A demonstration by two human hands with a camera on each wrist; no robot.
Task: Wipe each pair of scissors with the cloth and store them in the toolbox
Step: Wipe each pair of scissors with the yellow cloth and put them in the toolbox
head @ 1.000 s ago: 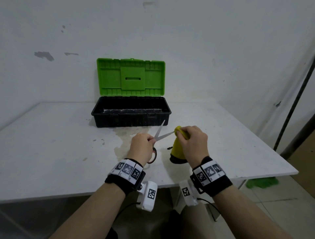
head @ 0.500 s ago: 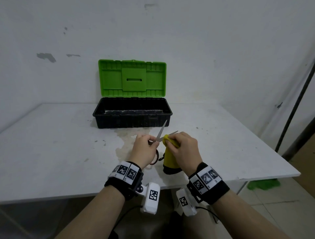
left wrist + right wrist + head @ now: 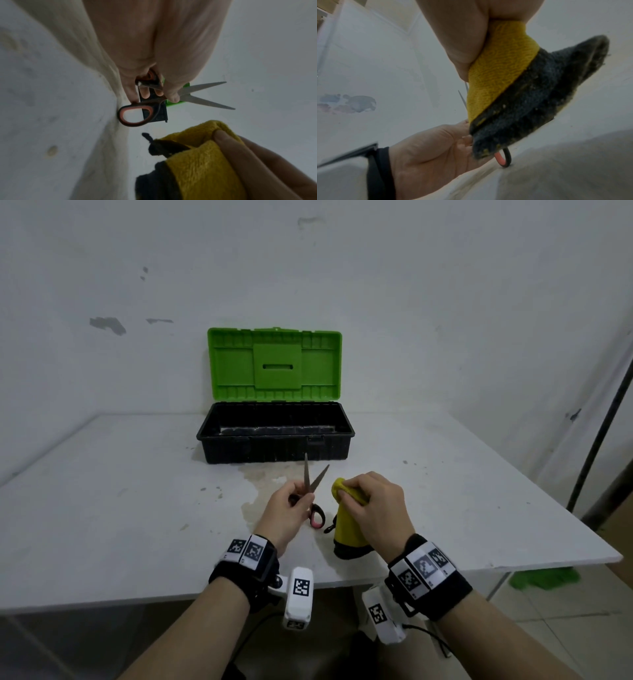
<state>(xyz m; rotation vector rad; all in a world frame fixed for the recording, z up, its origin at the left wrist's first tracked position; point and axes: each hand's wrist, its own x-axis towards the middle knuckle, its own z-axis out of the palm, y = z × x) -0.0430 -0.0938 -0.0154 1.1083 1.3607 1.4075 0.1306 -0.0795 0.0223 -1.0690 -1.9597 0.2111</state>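
Note:
My left hand [image 3: 291, 508] grips a pair of scissors [image 3: 313, 484] by the red-and-black handles, blades spread apart and pointing up toward the toolbox. The same scissors [image 3: 197, 94] show in the left wrist view, one handle loop [image 3: 135, 116] free below the fingers. My right hand [image 3: 373, 505] pinches a yellow cloth with a black edge [image 3: 346, 525], bunched at the top and hanging down to the table. The cloth [image 3: 501, 75] sits just right of the blades, apart from them. The toolbox [image 3: 274, 436] stands open behind, black tray and upright green lid [image 3: 274, 364].
The white table [image 3: 120, 491] carries a pale stain [image 3: 260, 484] in front of the toolbox. Its front edge runs just under my wrists. A dark pole [image 3: 599, 433] leans at the right, and something green [image 3: 544, 577] lies on the floor.
The cloth has come off the blade and moved to the right of the scissors. The left hand has turned the blades more upright. Both hands shifted slightly left.

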